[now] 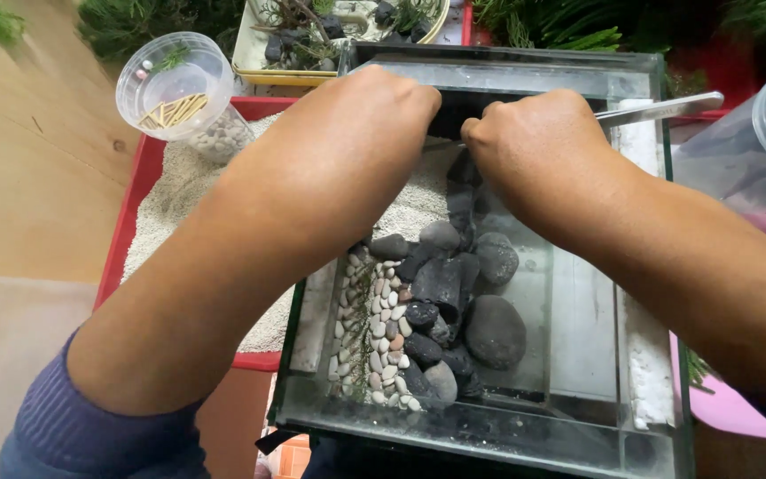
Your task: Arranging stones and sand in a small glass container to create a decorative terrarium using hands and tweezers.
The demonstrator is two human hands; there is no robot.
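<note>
Both my hands reach into a small glass tank (649, 266) holding dark rocks (494, 330) and a strip of small pale pebbles (385, 328) over light sand. My left hand (361, 133) is at the far end of the tank, fingers curled down out of sight. My right hand (534, 142) is closed around long metal tweezers (662, 109), whose handle sticks out to the right. The tweezer tips are hidden behind my hands.
A red tray (126, 222) of pale sand lies under and left of the tank. A clear plastic cup (175, 84) with small sticks and gravel rests in it. A planter with dark stones (303, 40) and green plants stand behind. A clear container (755, 151) is at right.
</note>
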